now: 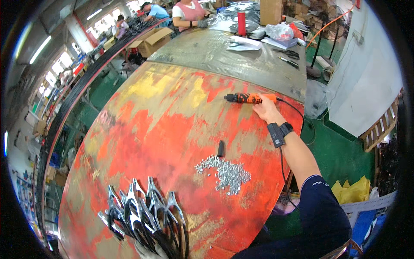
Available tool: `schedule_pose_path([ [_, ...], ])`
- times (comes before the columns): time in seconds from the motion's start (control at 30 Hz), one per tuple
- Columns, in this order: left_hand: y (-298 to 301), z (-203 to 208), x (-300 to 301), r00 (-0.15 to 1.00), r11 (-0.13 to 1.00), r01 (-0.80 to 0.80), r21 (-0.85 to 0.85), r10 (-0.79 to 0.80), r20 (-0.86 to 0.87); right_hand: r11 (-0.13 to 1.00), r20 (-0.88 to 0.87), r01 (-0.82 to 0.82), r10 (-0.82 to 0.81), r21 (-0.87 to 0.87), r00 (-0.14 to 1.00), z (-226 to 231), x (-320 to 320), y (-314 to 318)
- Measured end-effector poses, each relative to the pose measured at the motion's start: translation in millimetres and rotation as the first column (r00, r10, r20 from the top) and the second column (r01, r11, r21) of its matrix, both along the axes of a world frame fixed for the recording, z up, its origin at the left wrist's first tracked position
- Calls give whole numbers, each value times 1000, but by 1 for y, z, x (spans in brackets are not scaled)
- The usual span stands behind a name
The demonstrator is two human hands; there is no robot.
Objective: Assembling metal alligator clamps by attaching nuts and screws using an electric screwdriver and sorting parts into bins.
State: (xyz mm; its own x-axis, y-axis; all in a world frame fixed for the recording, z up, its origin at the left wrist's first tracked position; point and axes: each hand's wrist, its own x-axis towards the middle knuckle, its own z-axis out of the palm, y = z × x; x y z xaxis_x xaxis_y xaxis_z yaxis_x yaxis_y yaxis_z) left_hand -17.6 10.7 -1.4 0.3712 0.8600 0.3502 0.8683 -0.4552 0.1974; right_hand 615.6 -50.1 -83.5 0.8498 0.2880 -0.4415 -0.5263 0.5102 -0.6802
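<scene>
My right hand [267, 108] is closed around the rear of an orange and black electric screwdriver [246, 98], which lies level at the far right of the table with its tip to the left. A dark cord trails from its back end. At the lower left, my gloved left hand [151, 250] is closed on a bundle of black cables with metal clamps [144, 207], the clamp ends fanning out over the tabletop. The bundle hides most of that hand's fingers. Between the hands lies a pile of small silvery screws or rivets [230, 175], with a short black piece [221, 148] beside it.
The worn red and yellow table [151, 142] adjoins a grey-covered one [194, 56] bearing a red cylinder [241, 23], papers and plastic bags. A long rail of black cords [64, 103] runs along the left. Other people [189, 15] work at the back.
</scene>
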Motion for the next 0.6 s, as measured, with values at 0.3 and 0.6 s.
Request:
schedule_pose_path([
  [0.3,12,-38,-34,997,996,-78,-46,78,-9,572,560,-129,820,-810,122,31,-132,-48],
  [0.6,-5,-24,-56,999,998,25,57,-22,-45,449,132,517,833,-729,-537,25,-169,9],
])
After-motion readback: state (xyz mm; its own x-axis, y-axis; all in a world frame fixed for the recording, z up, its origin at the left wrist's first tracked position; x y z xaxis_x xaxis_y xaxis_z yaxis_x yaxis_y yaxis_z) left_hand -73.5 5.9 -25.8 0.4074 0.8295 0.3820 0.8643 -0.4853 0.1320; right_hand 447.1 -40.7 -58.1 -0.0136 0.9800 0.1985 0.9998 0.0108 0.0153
